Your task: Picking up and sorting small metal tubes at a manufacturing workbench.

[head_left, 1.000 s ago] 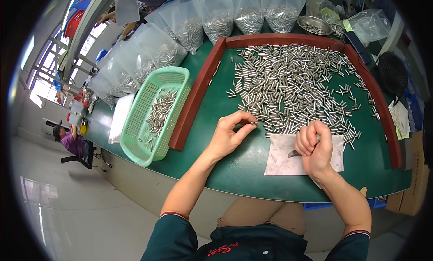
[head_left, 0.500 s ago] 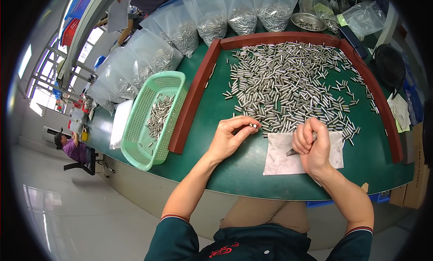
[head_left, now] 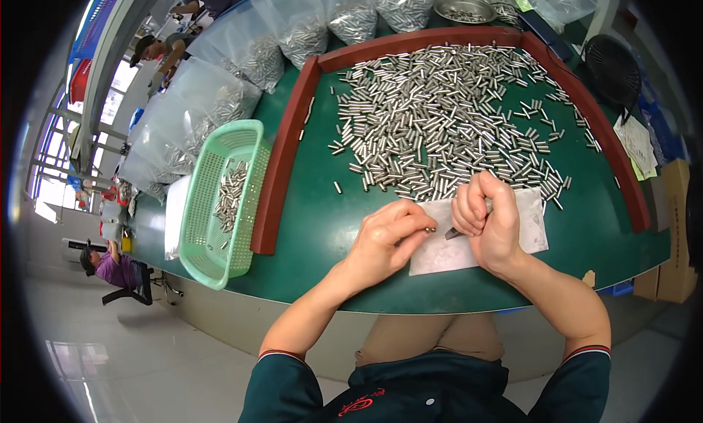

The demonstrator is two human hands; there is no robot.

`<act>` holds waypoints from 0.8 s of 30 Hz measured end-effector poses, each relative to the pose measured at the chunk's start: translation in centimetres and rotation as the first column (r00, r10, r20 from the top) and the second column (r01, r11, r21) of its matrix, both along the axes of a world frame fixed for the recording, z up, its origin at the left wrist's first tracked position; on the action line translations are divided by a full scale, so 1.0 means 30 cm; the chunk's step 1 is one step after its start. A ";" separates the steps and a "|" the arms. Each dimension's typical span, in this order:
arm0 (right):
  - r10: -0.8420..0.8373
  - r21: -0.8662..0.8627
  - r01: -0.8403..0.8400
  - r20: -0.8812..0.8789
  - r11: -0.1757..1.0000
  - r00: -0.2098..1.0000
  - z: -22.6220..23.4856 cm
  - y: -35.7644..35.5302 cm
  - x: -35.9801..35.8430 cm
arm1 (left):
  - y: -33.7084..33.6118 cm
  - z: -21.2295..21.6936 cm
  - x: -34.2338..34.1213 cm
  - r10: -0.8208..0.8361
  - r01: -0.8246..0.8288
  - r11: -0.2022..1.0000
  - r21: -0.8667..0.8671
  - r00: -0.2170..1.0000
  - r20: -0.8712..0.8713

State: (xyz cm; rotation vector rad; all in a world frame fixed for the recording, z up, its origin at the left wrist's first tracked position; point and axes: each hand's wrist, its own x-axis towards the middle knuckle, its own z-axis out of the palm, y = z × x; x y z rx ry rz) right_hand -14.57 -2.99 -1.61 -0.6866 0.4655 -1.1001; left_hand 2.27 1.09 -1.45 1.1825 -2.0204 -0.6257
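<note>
My left hand is closed, pinching small metal pins between thumb and fingertips, above the left edge of a whitish, smudged cloth. My right hand is wrapped round a small tool. Only its flat grey tip shows, pointing at the pins; the fist hides the rest. Just beyond both hands spreads a large heap of loose, short metal pins on the green table.
A dark red wooden frame borders the heap on three sides. To its left stands a light green basket with pins inside. Filled plastic bags, a metal bowl and a black fan surround it. Other people are in the left background.
My left hand has drawn back from the heap's edge toward the cloth, bringing its pins near the tool's tip. My right hand keeps its grip on the tool. The whole view has shifted.
</note>
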 end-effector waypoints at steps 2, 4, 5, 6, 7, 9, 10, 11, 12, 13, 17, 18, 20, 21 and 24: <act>-0.015 -0.002 0.015 -0.001 1.000 1.000 0.000 0.005 0.001 | 0.006 -0.007 -0.030 -0.020 0.020 0.999 -0.026 1.000 0.012; -0.017 -0.009 0.017 0.033 1.000 0.999 -0.006 0.004 0.000 | 0.007 -0.011 -0.040 -0.030 0.033 0.998 -0.044 0.996 0.079; -0.027 -0.016 0.028 0.053 0.999 0.998 -0.005 0.006 -0.001 | 0.007 -0.015 -0.041 -0.042 0.045 0.998 -0.034 0.996 0.077; -0.052 -0.019 0.053 0.061 0.998 0.997 -0.002 0.008 -0.003 | 0.008 -0.018 -0.040 -0.010 0.011 1.000 -0.008 0.997 0.081; -0.076 -0.021 0.078 0.069 0.997 0.995 0.000 0.010 -0.006 | 0.009 -0.020 -0.042 0.021 -0.023 1.000 0.018 0.996 0.089; -0.088 -0.065 0.090 0.036 0.994 0.996 0.005 0.017 -0.015 | 0.012 -0.017 -0.057 0.005 -0.008 0.999 0.032 0.997 0.076; -0.091 -0.092 0.091 0.003 0.992 0.996 0.010 0.021 -0.015 | 0.011 -0.016 -0.062 0.025 -0.029 0.998 0.048 0.996 0.084; -0.108 -0.089 0.108 0.004 0.990 0.994 0.005 0.022 -0.007 | 0.013 -0.017 -0.062 0.053 -0.059 0.996 0.063 0.994 0.098; -0.115 -0.081 0.115 0.009 0.990 0.993 -0.001 0.023 -0.003 | 0.017 -0.020 -0.063 0.045 -0.052 0.996 0.071 0.994 0.104; -0.117 -0.083 0.118 0.006 0.990 0.993 -0.007 0.024 -0.001 | 0.021 -0.022 -0.065 0.069 -0.077 0.995 0.071 0.992 0.101; -0.134 -0.058 0.133 -0.014 0.989 0.991 -0.005 0.029 -0.007 | 0.021 -0.029 -0.074 0.090 -0.095 0.994 0.054 0.992 0.093; -0.129 -0.038 0.129 -0.017 0.991 0.991 -0.002 0.031 -0.011 | 0.021 -0.029 -0.080 0.077 -0.083 0.995 0.057 0.993 0.092; -0.133 -0.025 0.133 -0.018 0.991 0.991 0.000 0.032 -0.009 | 0.025 -0.027 -0.083 0.109 -0.115 0.991 0.067 0.990 0.090; -0.120 -0.021 0.120 -0.017 0.993 0.993 -0.001 0.033 -0.005 | 0.026 -0.028 -0.080 0.109 -0.115 0.991 0.070 0.990 0.094; -0.109 -0.016 0.108 -0.015 0.994 0.994 -0.004 0.033 -0.004 | 0.026 -0.031 -0.078 0.111 -0.117 0.991 0.058 0.989 0.094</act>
